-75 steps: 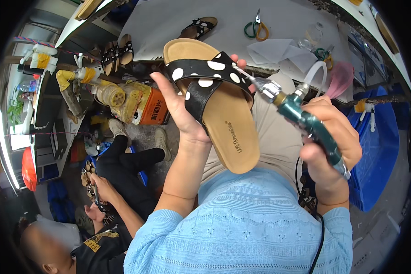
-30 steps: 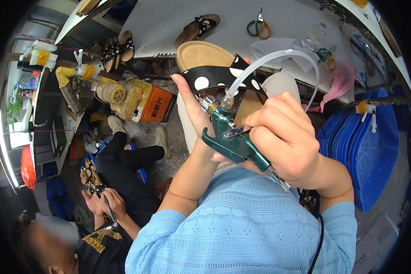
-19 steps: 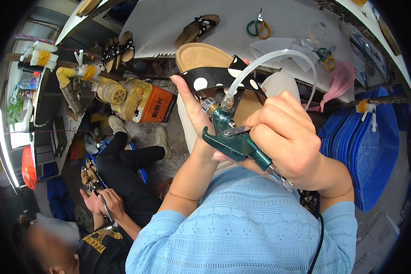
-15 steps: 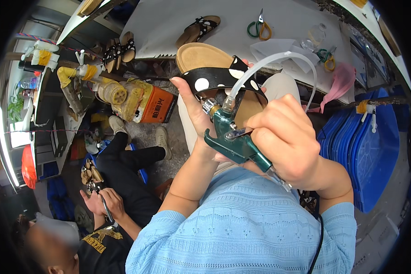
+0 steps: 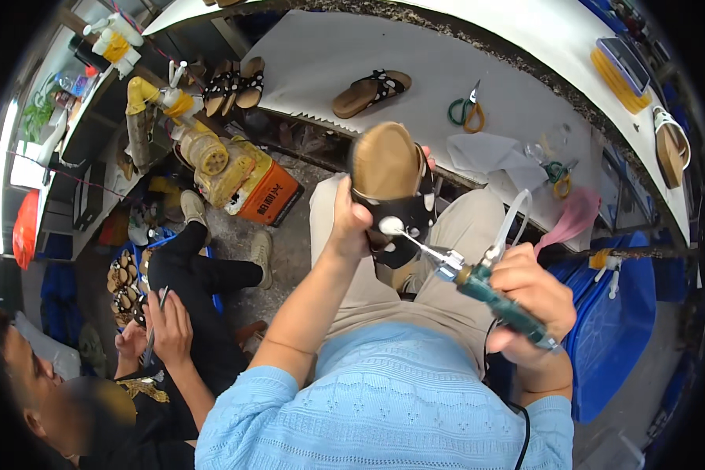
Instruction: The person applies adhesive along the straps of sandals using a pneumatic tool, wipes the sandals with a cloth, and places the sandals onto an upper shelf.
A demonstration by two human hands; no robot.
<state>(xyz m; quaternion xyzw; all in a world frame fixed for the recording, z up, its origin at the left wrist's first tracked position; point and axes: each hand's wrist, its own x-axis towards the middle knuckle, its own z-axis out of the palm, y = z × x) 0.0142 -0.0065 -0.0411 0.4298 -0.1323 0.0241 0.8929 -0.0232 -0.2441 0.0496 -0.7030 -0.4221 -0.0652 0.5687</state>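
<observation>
My left hand [image 5: 351, 223] grips a tan sandal [image 5: 385, 168] with a black, white-dotted strap, holding it up over my lap with the toe pointing away. My right hand [image 5: 529, 301] is closed around a green air gun [image 5: 500, 301] with a metal nozzle. A clear hose [image 5: 515, 219] loops up from the gun. The thin nozzle tip reaches the sandal's strap near my left thumb.
A grey worktable [image 5: 415, 55] ahead carries another dotted sandal [image 5: 370, 89], green-and-orange scissors [image 5: 467, 112] and a plastic bag [image 5: 489, 153]. An orange box [image 5: 268, 193] and yellow containers sit lower left. A person in black [image 5: 180, 329] sits at my left, working on small pieces. Blue bins [image 5: 611, 313] stand right.
My right hand has drawn the air gun back to the right and lower, away from the camera. The sandal has turned more upright, its footbed now facing me.
</observation>
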